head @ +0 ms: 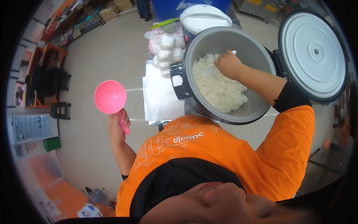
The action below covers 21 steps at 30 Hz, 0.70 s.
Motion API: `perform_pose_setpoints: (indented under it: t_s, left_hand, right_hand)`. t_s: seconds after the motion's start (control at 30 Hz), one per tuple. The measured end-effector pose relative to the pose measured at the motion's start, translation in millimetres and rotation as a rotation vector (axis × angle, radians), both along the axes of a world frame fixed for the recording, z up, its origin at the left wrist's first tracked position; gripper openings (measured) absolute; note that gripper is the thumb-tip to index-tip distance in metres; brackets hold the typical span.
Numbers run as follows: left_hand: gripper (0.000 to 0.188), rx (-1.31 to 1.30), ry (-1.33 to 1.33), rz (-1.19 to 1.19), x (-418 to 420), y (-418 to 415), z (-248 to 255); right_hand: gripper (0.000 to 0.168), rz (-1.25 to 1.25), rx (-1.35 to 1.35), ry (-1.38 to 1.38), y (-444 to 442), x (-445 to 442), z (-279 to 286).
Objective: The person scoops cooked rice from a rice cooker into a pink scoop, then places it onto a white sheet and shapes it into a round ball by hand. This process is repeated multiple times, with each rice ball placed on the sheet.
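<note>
My left hand (119, 123) grips the handle of a pink plastic ladle (110, 96) out to the left, beyond the table's edge; its bowl looks empty. Inside a large rice cooker pot (251, 103), my right hand (228, 65) holds a white rice scoop (209, 70), whose blade rests on the cooked white rice (221, 92). The rice lies mostly on the pot's left side. Left of the cooker, several white wrapped bundles (165, 55) are piled up, and sheets of white paper (162, 98) lie nearer to me.
The cooker's round lid (311, 56) stands open at the right. Behind the pot are a white lid with a handle (205, 21), a yellow-green utensil (164, 23) and a blue container (190, 7). Another person's legs (144, 9) show at the top. A black stool (60, 110) stands far left.
</note>
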<state>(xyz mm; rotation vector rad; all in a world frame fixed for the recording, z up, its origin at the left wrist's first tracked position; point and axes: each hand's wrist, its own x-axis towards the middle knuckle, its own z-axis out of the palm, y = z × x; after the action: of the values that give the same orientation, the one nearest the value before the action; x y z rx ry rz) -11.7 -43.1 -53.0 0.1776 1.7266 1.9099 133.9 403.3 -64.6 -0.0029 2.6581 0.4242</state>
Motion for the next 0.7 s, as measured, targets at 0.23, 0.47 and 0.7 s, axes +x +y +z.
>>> perform_pose_setpoints:
  t_s: [0.23, 0.47, 0.7]
  left_hand:
    - [0.030, -0.018, -0.043, 0.124, 10, -19, -12]
    - [0.032, 0.003, -0.062, 0.082, 8, -4, -10]
    - [0.030, 0.098, -0.037, -0.117, 6, 42, 13]
  right_hand:
    - [0.036, -0.009, -0.276, -0.239, -4, -2, -9]
    - [0.034, -0.032, -0.425, -0.365, -14, 18, 3]
    - [0.016, -0.178, -0.633, -0.361, -3, 39, 3]
